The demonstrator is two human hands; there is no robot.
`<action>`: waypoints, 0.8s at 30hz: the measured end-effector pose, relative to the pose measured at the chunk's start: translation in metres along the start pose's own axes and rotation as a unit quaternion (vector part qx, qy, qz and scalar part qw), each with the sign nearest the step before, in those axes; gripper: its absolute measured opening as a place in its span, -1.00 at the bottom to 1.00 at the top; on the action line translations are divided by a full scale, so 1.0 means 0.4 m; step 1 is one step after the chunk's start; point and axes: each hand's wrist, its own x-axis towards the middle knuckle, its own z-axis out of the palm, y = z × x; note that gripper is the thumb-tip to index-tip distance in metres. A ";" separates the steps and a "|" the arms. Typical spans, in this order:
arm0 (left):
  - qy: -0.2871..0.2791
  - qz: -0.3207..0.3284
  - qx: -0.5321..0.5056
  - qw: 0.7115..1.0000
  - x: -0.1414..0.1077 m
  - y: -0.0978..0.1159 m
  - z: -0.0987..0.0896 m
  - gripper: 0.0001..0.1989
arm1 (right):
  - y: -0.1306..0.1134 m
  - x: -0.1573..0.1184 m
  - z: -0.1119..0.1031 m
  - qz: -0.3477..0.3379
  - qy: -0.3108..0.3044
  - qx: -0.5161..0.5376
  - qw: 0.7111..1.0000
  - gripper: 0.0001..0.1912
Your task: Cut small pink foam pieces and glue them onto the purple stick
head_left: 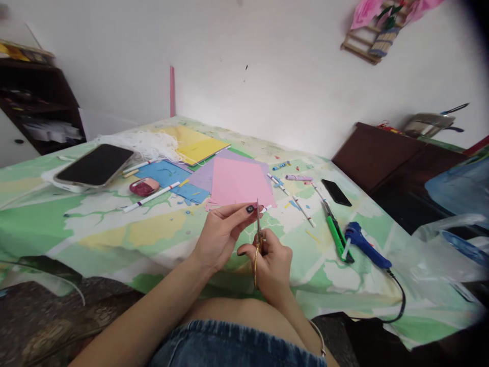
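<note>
My right hand (pixel 273 260) grips gold-handled scissors (pixel 259 232), blades pointing up and away from me. Thumb and fingers of my left hand (pixel 225 229) are pinched together right beside the blades. A small white piece (pixel 266 209) shows just past those fingertips, across the blades; whether it is in the pinch or lies on the table behind, I cannot tell. Beyond both hands, a pink paper sheet (pixel 240 181) lies over a purple sheet (pixel 202 178), its near edge cut into strips. Blue paper (pixel 164 174) with small scraps lies to the left.
A patterned tablecloth (pixel 153 237) covers the table. At right are a green utility knife (pixel 336 234), a blue glue gun (pixel 367 244) with a cord, and a dark phone (pixel 336 192). At left are a larger phone (pixel 95 165), white string (pixel 141 145) and a yellow pad (pixel 198 145).
</note>
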 end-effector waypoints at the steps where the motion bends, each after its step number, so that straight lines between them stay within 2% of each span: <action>1: -0.001 0.001 0.000 1.000 0.000 0.000 -0.001 -0.92 | 0.001 0.000 -0.001 -0.001 0.000 0.000 1.000 -0.70; 13: -0.023 0.020 0.007 1.000 0.011 -0.008 -0.012 -0.92 | 0.001 0.004 -0.015 -0.032 -0.007 -0.039 0.999 -0.68; 24: -0.028 0.009 0.045 0.999 0.013 0.010 -0.014 -0.91 | 0.002 0.006 -0.036 -0.067 -0.012 -0.080 0.994 -0.58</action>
